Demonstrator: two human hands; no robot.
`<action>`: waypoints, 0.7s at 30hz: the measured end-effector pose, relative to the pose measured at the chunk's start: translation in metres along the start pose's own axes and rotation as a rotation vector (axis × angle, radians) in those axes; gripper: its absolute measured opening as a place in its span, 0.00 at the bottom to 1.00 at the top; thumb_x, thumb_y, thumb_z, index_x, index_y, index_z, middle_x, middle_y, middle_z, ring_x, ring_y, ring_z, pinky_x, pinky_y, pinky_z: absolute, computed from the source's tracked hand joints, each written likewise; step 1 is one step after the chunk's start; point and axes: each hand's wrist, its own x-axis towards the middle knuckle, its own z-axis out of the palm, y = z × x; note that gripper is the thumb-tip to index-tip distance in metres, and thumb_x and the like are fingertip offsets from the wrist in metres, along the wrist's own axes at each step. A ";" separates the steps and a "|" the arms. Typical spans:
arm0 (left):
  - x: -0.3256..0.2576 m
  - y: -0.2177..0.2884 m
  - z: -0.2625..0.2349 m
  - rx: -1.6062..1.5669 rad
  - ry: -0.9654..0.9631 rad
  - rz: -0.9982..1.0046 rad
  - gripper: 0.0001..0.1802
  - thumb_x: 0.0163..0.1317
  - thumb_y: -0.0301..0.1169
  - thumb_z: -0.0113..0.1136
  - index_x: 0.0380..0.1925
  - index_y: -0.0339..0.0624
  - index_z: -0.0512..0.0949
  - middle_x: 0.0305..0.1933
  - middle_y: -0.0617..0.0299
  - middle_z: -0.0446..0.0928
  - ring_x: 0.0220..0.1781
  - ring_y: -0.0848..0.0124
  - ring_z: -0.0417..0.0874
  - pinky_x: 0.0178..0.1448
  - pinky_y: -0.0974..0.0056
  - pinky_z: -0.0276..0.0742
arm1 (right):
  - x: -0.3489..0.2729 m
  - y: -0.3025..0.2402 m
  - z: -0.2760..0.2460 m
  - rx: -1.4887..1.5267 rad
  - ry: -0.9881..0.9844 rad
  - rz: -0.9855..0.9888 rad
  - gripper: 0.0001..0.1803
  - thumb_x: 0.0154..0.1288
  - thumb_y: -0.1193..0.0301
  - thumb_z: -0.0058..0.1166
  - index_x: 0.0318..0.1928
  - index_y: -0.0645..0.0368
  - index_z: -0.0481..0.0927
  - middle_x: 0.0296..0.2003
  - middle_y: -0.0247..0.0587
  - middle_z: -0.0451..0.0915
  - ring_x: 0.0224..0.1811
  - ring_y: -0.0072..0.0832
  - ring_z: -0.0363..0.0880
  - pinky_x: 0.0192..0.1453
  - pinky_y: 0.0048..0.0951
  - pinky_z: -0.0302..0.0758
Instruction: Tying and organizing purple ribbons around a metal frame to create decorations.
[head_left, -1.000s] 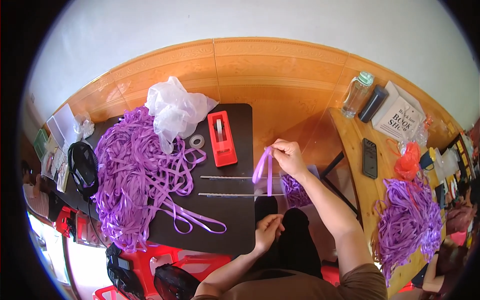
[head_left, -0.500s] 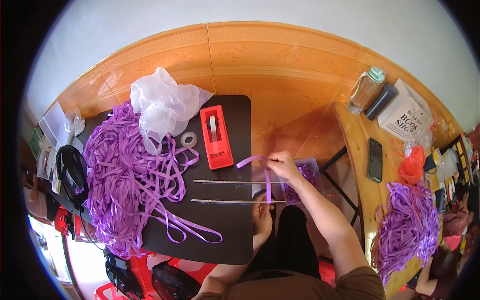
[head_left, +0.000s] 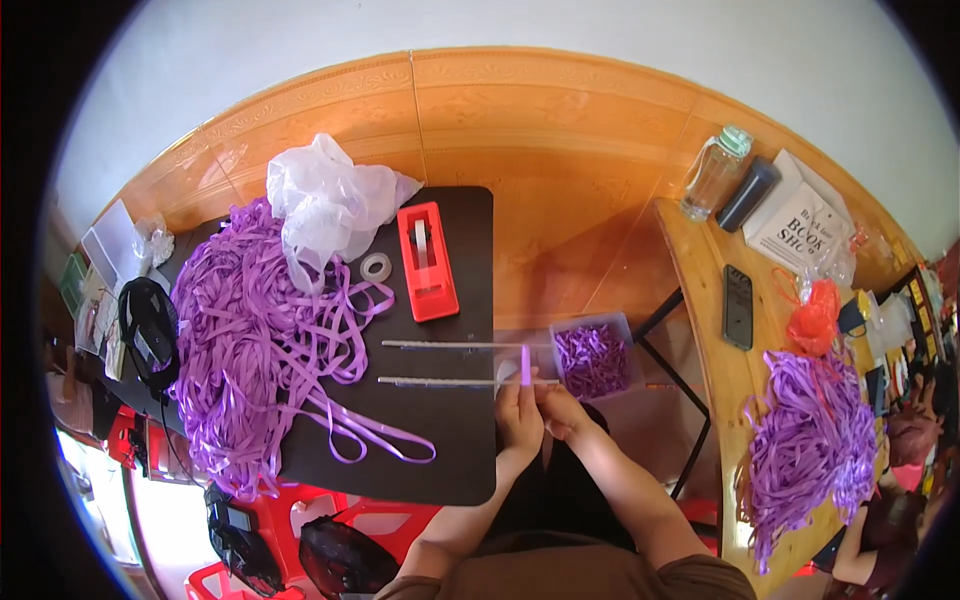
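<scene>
Far left: black mesh-fronted item (head_left: 148,335) with a cord, at the edge of a dark table (head_left: 400,400). Beside it, a large heap of purple ribbon (head_left: 235,350), tangled, with one long loop trailing toward the near right. Upon the back of the heap, a crumpled white plastic bag (head_left: 325,205). Next, one roll of tape (head_left: 376,267), lying flat, and one red tape dispenser (head_left: 428,262), fitted with a roll. Two thin metal rods (head_left: 440,381), parallel, projecting past the table's right edge. One purple strip (head_left: 526,362), spanning the gap between the rods near their outer ends. Left hand (head_left: 519,418), below the strip at the nearer rod: fingers extended and close together; whether they grip the strip's lower end cannot be told. Right hand (head_left: 563,410), just beside it: fingers curled inward, their hold, if any, hidden. Beyond the hands, a clear plastic box (head_left: 632,372) containing short purple pieces (head_left: 590,358). Right: wooden table (head_left: 700,265), bearing a clear bottle (head_left: 712,180) with pale green lid, a dark cylinder (head_left: 748,193), a white printed bag (head_left: 800,215), a black phone (head_left: 738,307), a red plastic bag (head_left: 815,318) and a second purple bundle (head_left: 805,440).
</scene>
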 end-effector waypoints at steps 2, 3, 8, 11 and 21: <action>-0.006 0.021 -0.003 -0.127 -0.002 -0.147 0.12 0.69 0.31 0.48 0.35 0.35 0.78 0.28 0.63 0.78 0.32 0.74 0.78 0.41 0.69 0.73 | -0.004 0.025 -0.012 0.020 -0.050 0.029 0.09 0.58 0.72 0.54 0.22 0.59 0.77 0.17 0.34 0.72 0.15 0.21 0.68 0.16 0.23 0.57; -0.008 0.021 -0.005 -0.169 -0.017 -0.187 0.12 0.69 0.31 0.48 0.35 0.35 0.78 0.27 0.64 0.77 0.31 0.76 0.76 0.40 0.70 0.72 | -0.008 0.033 -0.020 0.022 -0.055 0.027 0.09 0.58 0.72 0.54 0.22 0.59 0.77 0.17 0.34 0.72 0.15 0.21 0.68 0.16 0.23 0.57; -0.040 0.024 -0.016 -0.405 -0.107 -0.422 0.11 0.69 0.31 0.49 0.35 0.36 0.78 0.24 0.66 0.74 0.29 0.79 0.74 0.36 0.73 0.68 | -0.047 0.064 -0.050 -0.269 0.049 0.086 0.08 0.58 0.66 0.58 0.28 0.58 0.81 0.23 0.33 0.79 0.21 0.18 0.74 0.21 0.16 0.64; -0.055 0.029 -0.024 -0.453 -0.125 -0.541 0.11 0.69 0.31 0.49 0.36 0.37 0.78 0.25 0.65 0.76 0.29 0.77 0.76 0.37 0.73 0.69 | -0.056 0.074 -0.077 -0.150 0.078 -0.135 0.07 0.58 0.67 0.61 0.33 0.57 0.82 0.26 0.31 0.81 0.23 0.15 0.75 0.25 0.15 0.67; -0.054 0.047 -0.043 -0.551 -0.214 -0.678 0.13 0.69 0.32 0.50 0.38 0.33 0.78 0.33 0.56 0.81 0.38 0.70 0.81 0.48 0.66 0.74 | -0.117 0.072 -0.031 -0.253 -0.112 -0.595 0.12 0.57 0.81 0.58 0.43 0.64 0.78 0.32 0.32 0.78 0.36 0.16 0.76 0.41 0.17 0.72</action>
